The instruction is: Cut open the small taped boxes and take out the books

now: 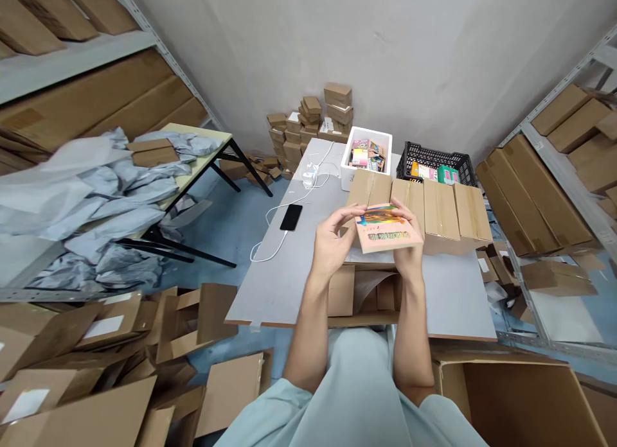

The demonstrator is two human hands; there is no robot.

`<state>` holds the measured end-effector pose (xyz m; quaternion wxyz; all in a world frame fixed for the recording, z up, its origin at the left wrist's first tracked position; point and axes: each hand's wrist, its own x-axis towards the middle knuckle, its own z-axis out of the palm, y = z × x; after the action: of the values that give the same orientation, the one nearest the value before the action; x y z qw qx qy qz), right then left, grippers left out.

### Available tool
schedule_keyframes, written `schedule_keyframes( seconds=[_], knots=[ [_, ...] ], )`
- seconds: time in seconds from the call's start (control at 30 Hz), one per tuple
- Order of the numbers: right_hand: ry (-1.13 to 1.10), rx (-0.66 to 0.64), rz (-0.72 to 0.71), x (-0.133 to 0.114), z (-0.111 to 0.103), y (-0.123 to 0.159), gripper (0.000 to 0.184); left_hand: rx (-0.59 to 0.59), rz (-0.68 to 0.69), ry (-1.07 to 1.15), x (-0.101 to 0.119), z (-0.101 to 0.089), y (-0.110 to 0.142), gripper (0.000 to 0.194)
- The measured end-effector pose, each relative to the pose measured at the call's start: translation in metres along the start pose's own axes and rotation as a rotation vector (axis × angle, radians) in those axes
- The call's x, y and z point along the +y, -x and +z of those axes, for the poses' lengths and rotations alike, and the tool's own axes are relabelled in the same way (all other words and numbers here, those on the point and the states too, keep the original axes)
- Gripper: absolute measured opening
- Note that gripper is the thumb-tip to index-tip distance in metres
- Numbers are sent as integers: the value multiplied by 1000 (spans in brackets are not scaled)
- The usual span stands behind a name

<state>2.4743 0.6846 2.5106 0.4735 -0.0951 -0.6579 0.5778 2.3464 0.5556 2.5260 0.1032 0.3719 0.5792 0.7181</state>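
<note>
Between my two hands I hold a flat pink box (pixel 388 230) with a colourful printed picture and lettering, tilted toward me above the table. My left hand (pixel 332 238) grips its left edge, thumb below and fingers at the top. On the other side my right hand (pixel 409 241) is closed around the right edge, with part of the fingers hidden behind the box. Just beyond my hands stands a row of closed brown cartons (pixel 441 210). Below them, near my lap, an open cardboard box (pixel 341 291) shows cardboard pieces inside.
On the grey table (pixel 270 286) lie a phone (pixel 291 217) and a white cable. A white bin (pixel 347 161) and a black crate (pixel 436 153) hold small colourful packs. Empty cartons (pixel 226 395) crowd the floor at left; a large open carton (pixel 520 395) stands at right. Shelves flank both sides.
</note>
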Motion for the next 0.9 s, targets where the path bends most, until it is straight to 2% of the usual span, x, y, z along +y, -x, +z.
schedule_keyframes(
  seconds=[0.17, 0.27, 0.37, 0.47, 0.53, 0.57, 0.63, 0.73, 0.83, 0.9],
  knots=[
    [38, 109, 287, 32, -3, 3, 53, -47, -125, -18, -25, -10, -6, 60],
    [6, 84, 440, 50, -7, 23, 59, -125, -256, -2, -44, -17, 0, 61],
    [-79, 11, 639, 60, -15, 65, 62, -271, -501, 26, -64, -28, 29, 74],
    [-152, 14, 832, 67, -22, 110, 66, -376, -747, 85, -82, -40, 70, 88],
    [-185, 38, 907, 75, -23, 122, 69, -378, -808, 103, -92, -44, 82, 88],
    [-197, 48, 914, 80, -21, 119, 70, -363, -799, 99, -96, -44, 79, 87],
    [-217, 74, 862, 90, -15, 88, 70, -333, -707, 69, -99, -41, 49, 85],
    [-253, 118, 678, 100, 1, -9, 65, -296, -424, -15, -87, -28, -43, 79],
    [-316, 176, 504, 97, 15, -113, 48, -41, -125, -161, -57, -20, -140, 73],
    [-322, 196, 512, 91, 16, -149, 44, 87, 27, -208, -37, -25, -176, 77]
  ],
)
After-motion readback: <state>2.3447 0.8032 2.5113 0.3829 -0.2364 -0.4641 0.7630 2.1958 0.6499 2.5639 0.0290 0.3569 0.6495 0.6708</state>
